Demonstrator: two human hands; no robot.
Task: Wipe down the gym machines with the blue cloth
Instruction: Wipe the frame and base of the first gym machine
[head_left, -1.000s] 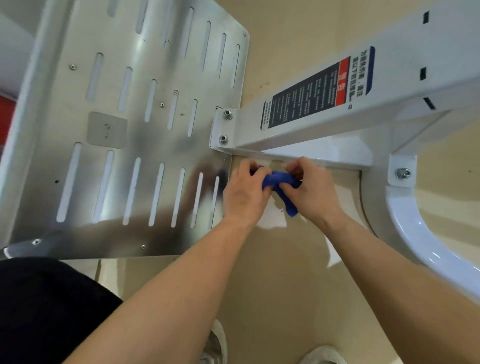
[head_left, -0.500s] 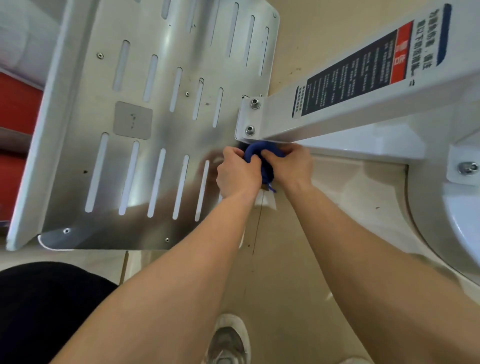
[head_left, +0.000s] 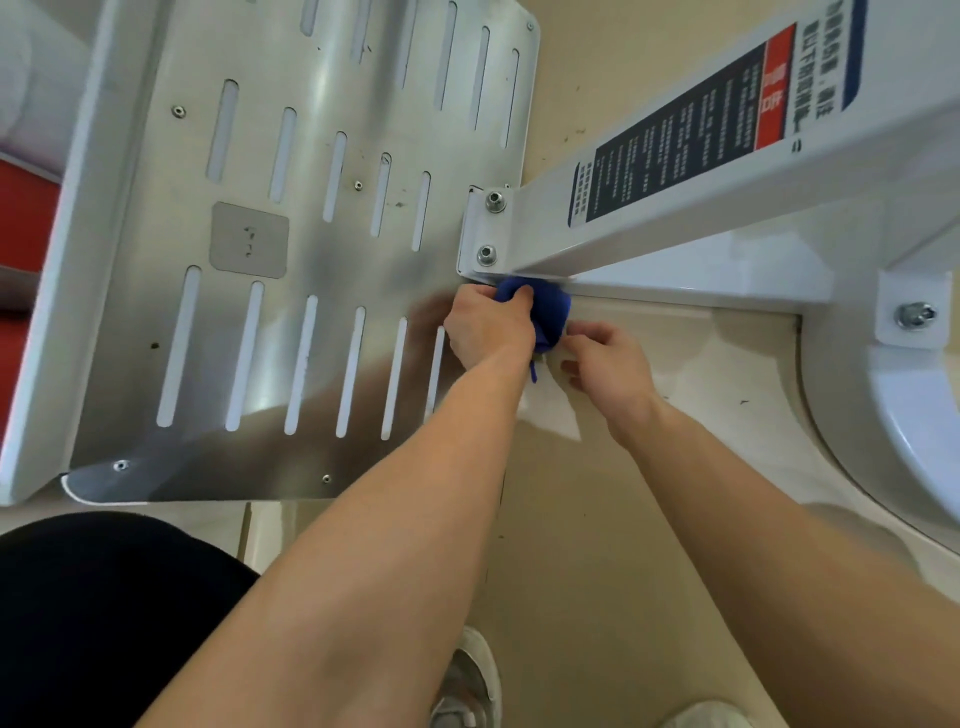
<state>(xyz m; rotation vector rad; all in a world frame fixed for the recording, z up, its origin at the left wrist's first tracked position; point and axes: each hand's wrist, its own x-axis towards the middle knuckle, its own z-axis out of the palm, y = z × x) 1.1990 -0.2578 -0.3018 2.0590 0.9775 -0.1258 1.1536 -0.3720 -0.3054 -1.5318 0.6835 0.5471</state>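
Item: cloth (head_left: 546, 306), bunched, gripped in left hand (head_left: 488, 335), pressed under beam (head_left: 675, 208) where it bolts to plate (head_left: 311, 249). Right hand (head_left: 610, 371) just beside (curled; holding anything, can't tell). Step: wiping joint. Next, I'd judge: sweep along beam

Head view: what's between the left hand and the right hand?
The bunched blue cloth, gripped by the left hand just below the white metal beam; the right hand is close beside it. Shown in the head view.

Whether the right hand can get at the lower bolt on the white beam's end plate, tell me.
Probably yes: the lower bolt sits bare above the right hand; only the left hand, gripping the blue cloth, lies between.
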